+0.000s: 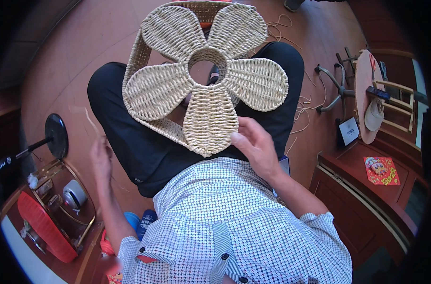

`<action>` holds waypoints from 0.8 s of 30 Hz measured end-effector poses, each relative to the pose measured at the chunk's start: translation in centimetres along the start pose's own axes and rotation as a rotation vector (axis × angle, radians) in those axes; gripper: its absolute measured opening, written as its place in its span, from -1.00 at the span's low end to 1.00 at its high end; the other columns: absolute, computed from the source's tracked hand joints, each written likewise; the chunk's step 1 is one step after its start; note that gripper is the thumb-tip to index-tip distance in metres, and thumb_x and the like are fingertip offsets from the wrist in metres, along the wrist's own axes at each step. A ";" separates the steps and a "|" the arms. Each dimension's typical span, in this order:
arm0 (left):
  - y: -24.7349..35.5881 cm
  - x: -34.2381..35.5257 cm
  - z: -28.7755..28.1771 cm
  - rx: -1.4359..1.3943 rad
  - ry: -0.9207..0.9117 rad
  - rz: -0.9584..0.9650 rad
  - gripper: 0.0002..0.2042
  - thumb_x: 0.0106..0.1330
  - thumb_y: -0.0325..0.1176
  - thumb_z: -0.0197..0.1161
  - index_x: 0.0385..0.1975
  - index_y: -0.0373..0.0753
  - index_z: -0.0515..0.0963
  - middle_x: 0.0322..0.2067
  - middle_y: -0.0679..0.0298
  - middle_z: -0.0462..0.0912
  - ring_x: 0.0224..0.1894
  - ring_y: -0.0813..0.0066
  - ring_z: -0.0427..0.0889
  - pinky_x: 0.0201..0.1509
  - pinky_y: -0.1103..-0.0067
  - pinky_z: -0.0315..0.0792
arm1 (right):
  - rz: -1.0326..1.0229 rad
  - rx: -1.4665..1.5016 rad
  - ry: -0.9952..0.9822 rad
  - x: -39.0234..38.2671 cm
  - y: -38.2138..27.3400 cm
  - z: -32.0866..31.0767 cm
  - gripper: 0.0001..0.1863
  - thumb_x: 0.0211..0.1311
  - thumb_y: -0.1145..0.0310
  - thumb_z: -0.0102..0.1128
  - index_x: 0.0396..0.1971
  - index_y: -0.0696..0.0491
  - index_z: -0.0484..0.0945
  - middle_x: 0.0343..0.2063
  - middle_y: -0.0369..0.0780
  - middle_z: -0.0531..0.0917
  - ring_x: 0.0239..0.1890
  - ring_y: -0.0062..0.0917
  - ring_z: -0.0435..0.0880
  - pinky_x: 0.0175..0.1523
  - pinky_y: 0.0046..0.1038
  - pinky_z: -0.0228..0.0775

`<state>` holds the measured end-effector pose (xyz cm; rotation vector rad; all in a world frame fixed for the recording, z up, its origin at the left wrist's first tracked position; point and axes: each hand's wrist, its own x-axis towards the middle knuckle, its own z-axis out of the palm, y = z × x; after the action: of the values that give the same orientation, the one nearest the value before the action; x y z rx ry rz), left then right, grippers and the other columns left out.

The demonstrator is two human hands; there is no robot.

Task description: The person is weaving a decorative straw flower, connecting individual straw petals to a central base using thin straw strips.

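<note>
A woven straw basket shaped like a five-petal flower [210, 124] rests on my lap, tilted toward me. A round opening sits in its middle, and a woven side band runs along its left. My right hand [259, 146] grips the edge of the nearest petal, thumb toward the front, other fingers partly hidden. Out to the left of my knee, my left hand [102, 155] is closed on a thin pale straw strand [89, 118]. The strand's upper end is blurred, and the fingertips are hard to make out.
Loose straw cords [301, 111] lie on the floor at the right. Beyond them are a metal wheeled base [338, 87] and a round pinkish board [363, 120]. On the left stand a round black base [57, 136] and a red plastic basket [44, 227].
</note>
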<state>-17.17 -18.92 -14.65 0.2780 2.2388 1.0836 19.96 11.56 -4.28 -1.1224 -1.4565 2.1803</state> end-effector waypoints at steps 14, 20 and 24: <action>13.6 -5.0 7.0 0.230 0.432 0.494 -0.68 0.60 -0.44 0.14 0.27 -0.33 0.59 0.15 0.06 0.68 0.25 0.18 0.66 0.38 0.37 0.47 | -0.078 0.345 -0.141 3.8 0.3 2.9 -0.40 0.53 0.14 0.36 0.35 0.24 0.47 0.15 -0.18 0.70 0.15 -0.50 0.71 0.29 -0.38 0.58; 18.4 -2.2 8.6 0.532 0.424 0.775 -0.72 0.58 -0.42 0.19 0.20 -0.29 0.63 0.12 0.09 0.69 0.19 0.12 0.63 0.34 0.30 0.44 | -0.301 0.297 -0.117 5.6 -5.9 3.6 -0.52 0.53 0.17 0.34 0.17 0.28 0.61 -0.05 -0.21 0.77 -0.02 -0.59 0.71 0.17 -0.46 0.56; 21.9 0.6 11.1 0.759 0.338 1.056 -0.75 0.57 -0.35 0.23 0.12 -0.27 0.64 0.06 0.12 0.71 0.16 0.06 0.61 0.31 0.23 0.42 | -0.665 0.001 0.007 6.4 -11.6 0.7 -0.44 0.51 0.11 0.38 0.28 0.22 0.56 0.10 -0.17 0.76 0.12 -0.49 0.70 0.30 -0.39 0.53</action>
<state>-12.47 2.40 -3.35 1.8607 2.7595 0.6613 13.23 20.17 3.16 -0.5246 -1.5381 1.6989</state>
